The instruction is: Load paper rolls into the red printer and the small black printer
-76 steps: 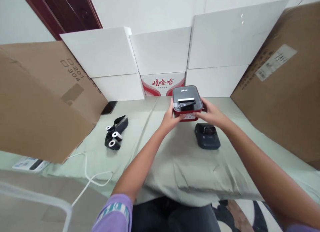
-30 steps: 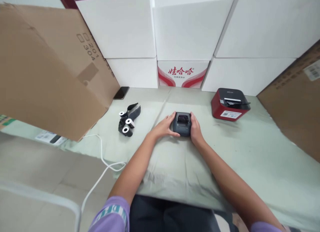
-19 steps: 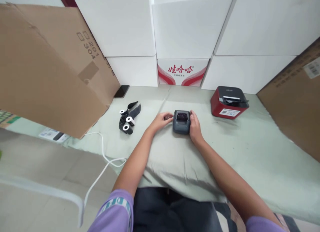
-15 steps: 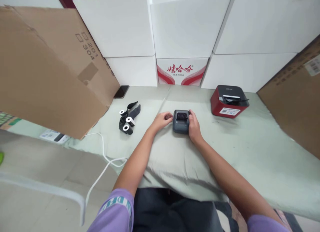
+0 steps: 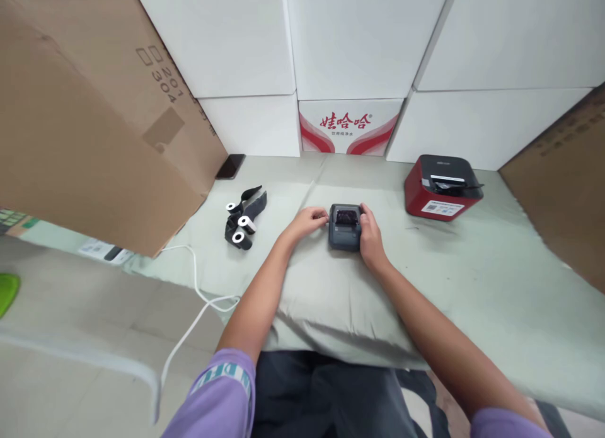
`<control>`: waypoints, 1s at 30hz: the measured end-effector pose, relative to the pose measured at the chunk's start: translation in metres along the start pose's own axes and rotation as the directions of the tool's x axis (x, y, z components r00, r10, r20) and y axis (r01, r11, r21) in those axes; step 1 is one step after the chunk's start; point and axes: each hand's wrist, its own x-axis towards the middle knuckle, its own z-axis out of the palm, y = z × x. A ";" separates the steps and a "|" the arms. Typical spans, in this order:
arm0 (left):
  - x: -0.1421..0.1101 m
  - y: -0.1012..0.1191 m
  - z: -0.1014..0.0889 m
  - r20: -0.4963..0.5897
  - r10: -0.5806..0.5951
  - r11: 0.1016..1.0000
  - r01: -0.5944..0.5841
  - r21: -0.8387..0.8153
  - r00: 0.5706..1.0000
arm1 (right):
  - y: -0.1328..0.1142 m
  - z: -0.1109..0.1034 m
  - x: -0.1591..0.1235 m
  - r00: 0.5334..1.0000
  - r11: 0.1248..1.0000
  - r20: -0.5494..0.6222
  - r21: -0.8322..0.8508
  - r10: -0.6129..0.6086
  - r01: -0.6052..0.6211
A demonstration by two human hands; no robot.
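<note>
rolls left of dark device (image 5: 345,237), red printer (image 5: 437,197) right

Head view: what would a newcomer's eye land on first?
Probably the red device, toward the right rear of the table. Next, the white carton with red lettering, at the back middle. Then the dark device near the center, with the right grip against its right side.
</note>
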 end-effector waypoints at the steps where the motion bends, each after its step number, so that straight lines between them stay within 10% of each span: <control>1: 0.000 0.001 0.000 0.003 -0.008 1.000 0.008 -0.006 1.000 | 0.000 0.000 0.000 1.000 1.000 0.001 0.001 0.002 -0.002; 30: -0.001 0.022 0.003 0.065 -0.063 0.997 0.066 -0.036 0.996 | -0.001 0.003 -0.002 0.999 0.999 -0.027 0.010 -0.041 0.041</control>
